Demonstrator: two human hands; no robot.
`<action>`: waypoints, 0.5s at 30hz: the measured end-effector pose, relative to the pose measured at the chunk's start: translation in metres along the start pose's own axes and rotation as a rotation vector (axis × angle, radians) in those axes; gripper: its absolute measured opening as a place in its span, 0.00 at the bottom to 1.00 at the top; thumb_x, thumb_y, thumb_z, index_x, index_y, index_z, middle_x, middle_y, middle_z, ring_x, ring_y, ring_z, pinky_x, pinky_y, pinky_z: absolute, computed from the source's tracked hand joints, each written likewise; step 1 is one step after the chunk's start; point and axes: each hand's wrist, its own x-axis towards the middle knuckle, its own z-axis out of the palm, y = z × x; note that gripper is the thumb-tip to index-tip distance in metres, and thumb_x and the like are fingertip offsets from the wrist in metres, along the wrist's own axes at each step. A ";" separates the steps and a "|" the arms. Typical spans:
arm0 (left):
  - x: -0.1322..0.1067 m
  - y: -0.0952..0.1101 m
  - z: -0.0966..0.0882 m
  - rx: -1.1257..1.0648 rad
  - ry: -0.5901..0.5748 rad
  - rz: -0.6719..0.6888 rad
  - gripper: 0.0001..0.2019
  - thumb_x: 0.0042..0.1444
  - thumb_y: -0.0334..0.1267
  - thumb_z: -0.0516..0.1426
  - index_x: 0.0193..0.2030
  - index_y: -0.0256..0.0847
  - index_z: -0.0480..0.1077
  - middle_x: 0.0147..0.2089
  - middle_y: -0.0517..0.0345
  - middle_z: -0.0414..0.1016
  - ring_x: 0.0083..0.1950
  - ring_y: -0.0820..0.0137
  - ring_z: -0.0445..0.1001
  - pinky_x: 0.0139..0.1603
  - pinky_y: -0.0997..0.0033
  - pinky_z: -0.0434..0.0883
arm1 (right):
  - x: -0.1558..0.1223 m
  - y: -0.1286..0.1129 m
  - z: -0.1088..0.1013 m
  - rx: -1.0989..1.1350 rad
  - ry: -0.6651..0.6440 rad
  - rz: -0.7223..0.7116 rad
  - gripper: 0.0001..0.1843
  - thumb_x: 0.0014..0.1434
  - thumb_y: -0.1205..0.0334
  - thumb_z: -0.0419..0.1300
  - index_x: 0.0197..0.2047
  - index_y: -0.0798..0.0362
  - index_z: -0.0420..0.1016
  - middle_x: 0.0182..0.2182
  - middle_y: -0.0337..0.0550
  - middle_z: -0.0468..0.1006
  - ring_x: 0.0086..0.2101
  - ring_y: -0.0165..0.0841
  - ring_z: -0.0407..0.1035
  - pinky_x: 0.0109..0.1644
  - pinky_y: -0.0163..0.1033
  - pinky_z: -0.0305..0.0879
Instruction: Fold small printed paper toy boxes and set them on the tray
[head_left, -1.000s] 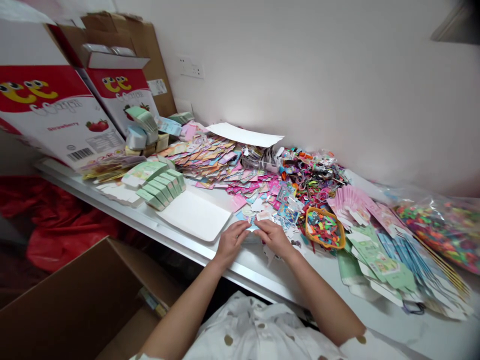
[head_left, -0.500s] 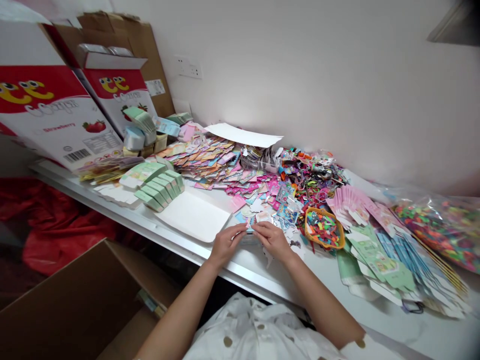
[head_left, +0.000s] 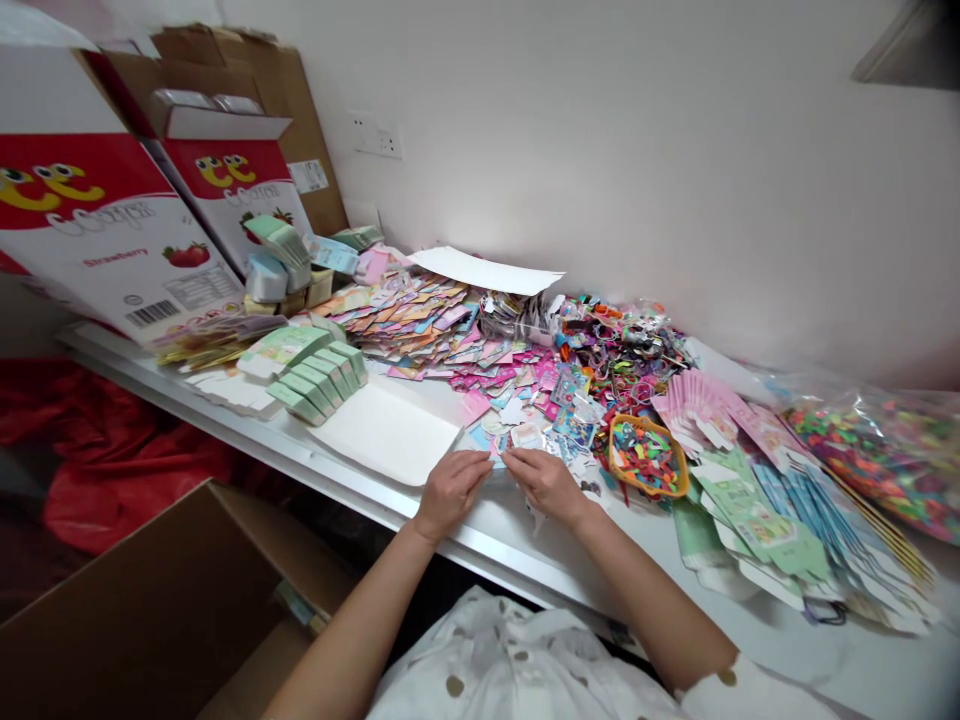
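Observation:
My left hand (head_left: 454, 490) and my right hand (head_left: 549, 484) meet near the front edge of the table, fingertips almost touching. Between them they pinch a small pale-blue piece (head_left: 496, 462), mostly covered by the fingers, so its kind cannot be made out. Just beyond the fingers lie loose printed cards (head_left: 527, 436). White and dark cut-outs (head_left: 589, 478) are spread to the right of my right hand. A white sheet (head_left: 394, 430) rests flat to the left of my left hand.
Green card stacks (head_left: 319, 383) stand on the left, before red-and-white cartons (head_left: 112, 220). An orange basket (head_left: 685, 470) holds colourful small pieces. Folded printed boxes (head_left: 765, 515) and a clear bag (head_left: 885, 450) lie right. An open cardboard box (head_left: 135, 600) stands below the table edge.
Both hands have flattened and lowered slightly around the pale-blue piece, their fingertips still close together. The things on the table have stayed where they were.

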 end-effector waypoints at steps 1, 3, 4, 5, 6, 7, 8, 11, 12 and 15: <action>0.002 0.002 0.000 0.018 -0.028 0.008 0.10 0.57 0.36 0.54 0.44 0.45 0.73 0.45 0.53 0.77 0.47 0.67 0.73 0.48 0.63 0.68 | 0.000 -0.001 -0.001 0.028 -0.004 0.008 0.18 0.62 0.65 0.51 0.55 0.48 0.69 0.47 0.51 0.75 0.47 0.36 0.69 0.50 0.43 0.67; 0.008 0.006 -0.001 0.068 -0.092 0.027 0.11 0.57 0.39 0.55 0.45 0.45 0.73 0.44 0.53 0.77 0.46 0.66 0.72 0.48 0.62 0.66 | -0.001 -0.002 -0.002 0.126 0.002 0.073 0.19 0.62 0.63 0.52 0.56 0.48 0.67 0.48 0.50 0.74 0.47 0.36 0.69 0.51 0.44 0.66; 0.012 0.008 0.000 0.095 -0.115 0.037 0.11 0.57 0.39 0.54 0.45 0.45 0.73 0.43 0.53 0.77 0.46 0.66 0.72 0.48 0.62 0.65 | -0.002 -0.002 -0.003 0.184 0.012 0.128 0.21 0.61 0.62 0.53 0.58 0.47 0.66 0.47 0.49 0.75 0.44 0.35 0.70 0.49 0.43 0.67; 0.016 0.010 0.000 0.119 -0.127 0.044 0.11 0.57 0.39 0.54 0.45 0.45 0.73 0.43 0.53 0.76 0.45 0.66 0.72 0.48 0.62 0.65 | -0.003 -0.002 -0.004 0.237 0.018 0.187 0.23 0.60 0.61 0.55 0.59 0.48 0.64 0.46 0.48 0.75 0.41 0.34 0.71 0.47 0.42 0.68; 0.020 0.013 -0.001 0.138 -0.133 0.050 0.10 0.58 0.39 0.53 0.43 0.45 0.73 0.42 0.53 0.76 0.45 0.67 0.71 0.47 0.63 0.64 | -0.004 -0.002 -0.004 0.279 0.020 0.235 0.25 0.59 0.60 0.57 0.59 0.48 0.63 0.45 0.47 0.76 0.37 0.33 0.72 0.44 0.41 0.69; 0.024 0.014 -0.001 0.155 -0.137 0.056 0.10 0.58 0.39 0.53 0.42 0.45 0.74 0.41 0.54 0.76 0.44 0.67 0.71 0.47 0.63 0.63 | -0.005 -0.002 -0.004 0.305 0.017 0.263 0.26 0.58 0.60 0.58 0.59 0.48 0.63 0.44 0.47 0.76 0.34 0.32 0.71 0.41 0.40 0.70; 0.028 0.016 -0.002 0.169 -0.146 0.059 0.09 0.58 0.39 0.53 0.41 0.45 0.74 0.40 0.54 0.76 0.44 0.67 0.71 0.46 0.63 0.63 | -0.005 -0.002 -0.004 0.316 0.010 0.269 0.26 0.57 0.60 0.59 0.59 0.48 0.64 0.43 0.47 0.76 0.32 0.31 0.71 0.40 0.39 0.70; 0.036 0.017 -0.006 0.184 -0.209 0.061 0.10 0.59 0.41 0.52 0.37 0.43 0.74 0.34 0.54 0.75 0.39 0.68 0.70 0.43 0.64 0.61 | -0.006 -0.001 0.000 0.290 0.000 0.227 0.24 0.58 0.63 0.56 0.59 0.48 0.64 0.46 0.48 0.75 0.38 0.34 0.71 0.45 0.41 0.68; 0.038 0.017 -0.007 0.177 -0.226 0.057 0.10 0.59 0.41 0.52 0.37 0.43 0.74 0.32 0.54 0.74 0.38 0.68 0.69 0.42 0.65 0.61 | -0.006 0.000 0.002 0.279 0.007 0.221 0.25 0.59 0.65 0.55 0.59 0.48 0.63 0.46 0.49 0.74 0.41 0.35 0.71 0.47 0.42 0.67; 0.041 0.018 -0.008 0.158 -0.236 0.046 0.11 0.60 0.40 0.51 0.38 0.43 0.74 0.30 0.54 0.73 0.36 0.68 0.68 0.39 0.67 0.60 | -0.006 0.002 0.006 0.269 0.015 0.216 0.26 0.59 0.66 0.54 0.60 0.47 0.62 0.48 0.49 0.74 0.47 0.37 0.69 0.50 0.44 0.66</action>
